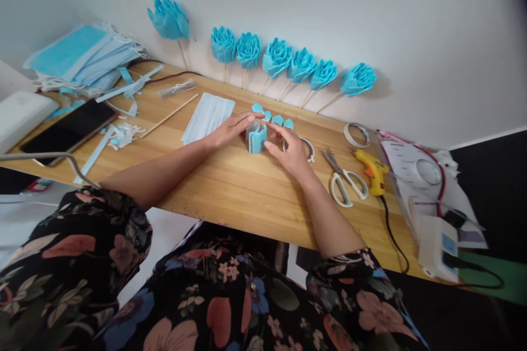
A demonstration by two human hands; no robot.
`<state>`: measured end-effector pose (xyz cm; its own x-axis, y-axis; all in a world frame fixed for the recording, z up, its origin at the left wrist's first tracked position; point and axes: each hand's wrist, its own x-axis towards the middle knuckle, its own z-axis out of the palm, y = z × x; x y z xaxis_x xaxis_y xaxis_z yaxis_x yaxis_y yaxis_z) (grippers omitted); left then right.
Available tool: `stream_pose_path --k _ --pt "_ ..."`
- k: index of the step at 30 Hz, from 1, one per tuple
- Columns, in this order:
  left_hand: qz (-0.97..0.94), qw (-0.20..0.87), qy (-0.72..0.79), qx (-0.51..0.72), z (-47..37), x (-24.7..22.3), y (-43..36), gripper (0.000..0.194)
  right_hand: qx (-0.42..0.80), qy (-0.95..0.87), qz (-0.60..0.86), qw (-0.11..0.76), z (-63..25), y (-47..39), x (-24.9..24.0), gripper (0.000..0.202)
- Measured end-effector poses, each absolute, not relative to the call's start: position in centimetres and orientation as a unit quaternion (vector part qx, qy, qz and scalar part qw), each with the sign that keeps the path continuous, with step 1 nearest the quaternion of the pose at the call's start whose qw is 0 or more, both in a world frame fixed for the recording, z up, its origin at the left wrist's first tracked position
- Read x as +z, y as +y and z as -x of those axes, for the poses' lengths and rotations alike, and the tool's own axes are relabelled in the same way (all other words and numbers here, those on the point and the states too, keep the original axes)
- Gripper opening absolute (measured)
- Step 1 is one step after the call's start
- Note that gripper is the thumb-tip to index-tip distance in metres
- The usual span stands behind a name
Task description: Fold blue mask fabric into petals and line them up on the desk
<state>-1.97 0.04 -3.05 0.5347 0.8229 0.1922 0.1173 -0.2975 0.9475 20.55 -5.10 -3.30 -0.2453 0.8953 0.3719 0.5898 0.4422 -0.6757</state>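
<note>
My left hand reaches across the top of a folded blue strip; its thumb is hidden, so I cannot tell whether it grips. My right hand, thumb and fingers spread apart, is at the strip's other side, perhaps to keep the folds upright. Just beyond the grip I have blue cutouts in a loose row. To its right lie scissors, then a glue gun, likely parked for easy reach; farthest off, blue flowers lean on the wall, probably to avoid crushing
</note>
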Motion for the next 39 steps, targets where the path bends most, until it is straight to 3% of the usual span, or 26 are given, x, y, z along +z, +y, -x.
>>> stream_pose_path --k 13,15,23,32,39 --pt "-0.693 0.569 0.267 0.354 2.6 -4.0 1.2 0.057 0.207 -0.759 0.489 0.376 -20.1 -5.3 -3.5 0.051" --pt "-0.7 0.58 0.236 0.343 2.7 -4.0 1.5 0.063 0.213 -0.758 0.492 0.371 -20.1 -5.3 -3.5 0.052" --pt "-0.785 0.459 0.277 0.31 2.3 -4.2 1.6 0.07 0.248 -0.753 0.476 0.38 -19.9 -5.6 -3.7 0.051" --pt "-0.765 0.481 0.288 0.317 1.5 -3.1 0.4 0.037 0.294 -0.745 0.473 0.368 -19.5 -5.8 -4.0 0.057" --pt "-0.697 0.452 0.399 0.388 1.3 -2.6 -0.2 0.035 0.302 -0.712 0.47 0.425 -19.8 -5.7 -4.0 0.056"
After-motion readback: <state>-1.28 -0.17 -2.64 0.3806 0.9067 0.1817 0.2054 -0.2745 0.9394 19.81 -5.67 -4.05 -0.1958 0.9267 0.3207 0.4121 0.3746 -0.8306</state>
